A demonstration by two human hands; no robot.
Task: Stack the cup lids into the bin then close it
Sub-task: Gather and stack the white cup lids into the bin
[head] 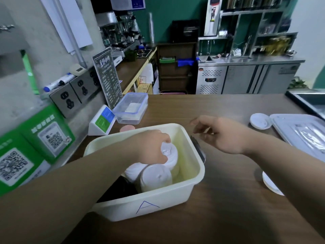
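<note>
A cream plastic bin (191, 182) marked with a blue "A" stands on the wooden counter. Inside it are stacks of white cup lids: one stack (171, 155) under my left hand (151, 147), another (155, 178) nearer me. My left hand is inside the bin, fingers closed on the top of the far stack. My right hand (223, 134) hovers open just right of the bin, holding nothing. A loose white lid (260, 121) lies at the right. Another lid (270, 184) shows past my right forearm. The bin's translucent cover (302, 132) lies flat at the far right.
A clear blue-rimmed food box (131, 108), a small payment stand (102, 121) and a menu board (107, 76) stand behind the bin. Green QR-code boxes (31, 148) line the left wall. A black tray edge (306, 101) sits at the far right.
</note>
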